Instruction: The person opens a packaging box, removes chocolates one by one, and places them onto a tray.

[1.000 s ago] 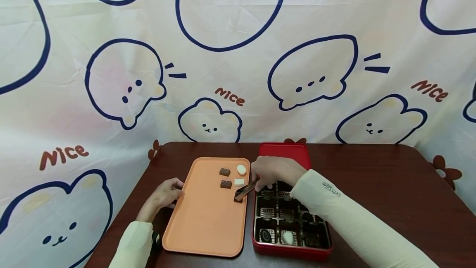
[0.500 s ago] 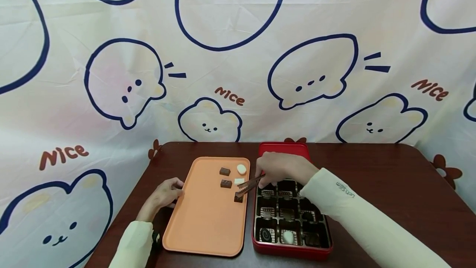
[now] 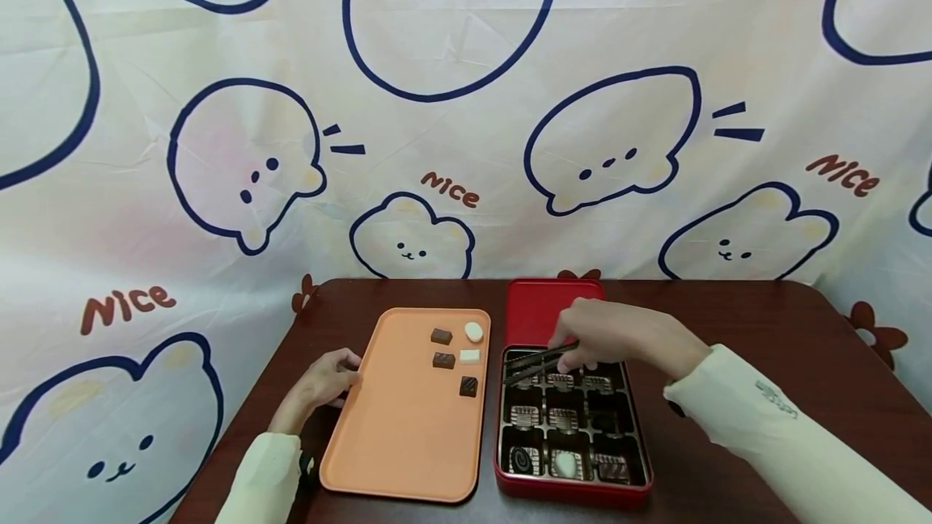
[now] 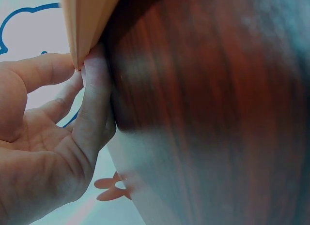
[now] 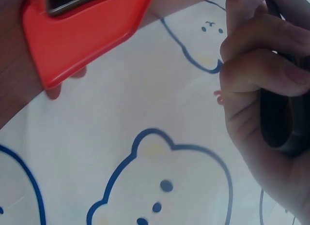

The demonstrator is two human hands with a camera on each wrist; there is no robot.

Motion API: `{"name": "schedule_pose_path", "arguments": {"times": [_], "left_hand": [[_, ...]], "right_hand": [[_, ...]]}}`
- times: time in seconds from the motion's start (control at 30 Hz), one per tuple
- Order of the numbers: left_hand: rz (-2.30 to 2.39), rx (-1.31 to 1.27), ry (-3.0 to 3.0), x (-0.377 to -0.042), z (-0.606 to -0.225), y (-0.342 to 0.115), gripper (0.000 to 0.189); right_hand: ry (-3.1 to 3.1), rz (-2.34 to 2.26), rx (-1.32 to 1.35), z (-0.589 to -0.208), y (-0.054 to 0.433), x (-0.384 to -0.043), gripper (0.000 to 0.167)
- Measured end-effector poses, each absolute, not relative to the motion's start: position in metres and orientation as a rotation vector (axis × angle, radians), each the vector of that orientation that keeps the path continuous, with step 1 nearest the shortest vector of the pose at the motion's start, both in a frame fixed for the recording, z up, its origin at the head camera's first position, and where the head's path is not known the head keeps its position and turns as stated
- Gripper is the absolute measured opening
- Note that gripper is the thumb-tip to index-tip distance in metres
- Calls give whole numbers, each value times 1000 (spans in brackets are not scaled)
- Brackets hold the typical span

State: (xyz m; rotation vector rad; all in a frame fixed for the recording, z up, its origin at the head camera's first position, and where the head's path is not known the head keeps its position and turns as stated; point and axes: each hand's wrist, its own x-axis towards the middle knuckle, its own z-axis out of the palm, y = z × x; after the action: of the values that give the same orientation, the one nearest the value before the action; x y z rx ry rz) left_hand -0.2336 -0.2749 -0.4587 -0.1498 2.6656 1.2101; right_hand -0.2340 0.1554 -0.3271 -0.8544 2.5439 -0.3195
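Note:
In the head view my left hand pinches the left edge of an orange tray between thumb and fingers; the left wrist view shows the tray's edge in that pinch. My right hand holds dark tongs over the back of a red chocolate box, their tips apart with nothing seen between them. On the tray's right side lie brown chocolates, a white oval one, a white rectangular one and a dark striped one.
The box's front row has a dark swirled chocolate and a white one; a clear ridged liner shows in several compartments. Behind the box lies its red lid. A cartoon-printed cloth hangs beyond the dark wooden table.
The tongs have let go of the dark striped chocolate, which stays on the tray. My right hand has moved right with them, over the box. The left hand stays in place.

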Motion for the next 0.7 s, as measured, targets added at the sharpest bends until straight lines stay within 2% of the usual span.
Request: {"name": "schedule_pose_path", "arguments": {"times": [0.3,0.53,0.7], "left_hand": [[1204,-135,2666,-234,-459,-274,17],[1219,-127,2657,-233,-457,-272,18],[1224,-134,2655,-232,-458,-274,17]], "right_hand": [[2540,-407,-846,-327,201,-216,20],[2522,-475,-822,-329,229,-204,28],[2472,-534,-842,-331,243,-201,18]]}}
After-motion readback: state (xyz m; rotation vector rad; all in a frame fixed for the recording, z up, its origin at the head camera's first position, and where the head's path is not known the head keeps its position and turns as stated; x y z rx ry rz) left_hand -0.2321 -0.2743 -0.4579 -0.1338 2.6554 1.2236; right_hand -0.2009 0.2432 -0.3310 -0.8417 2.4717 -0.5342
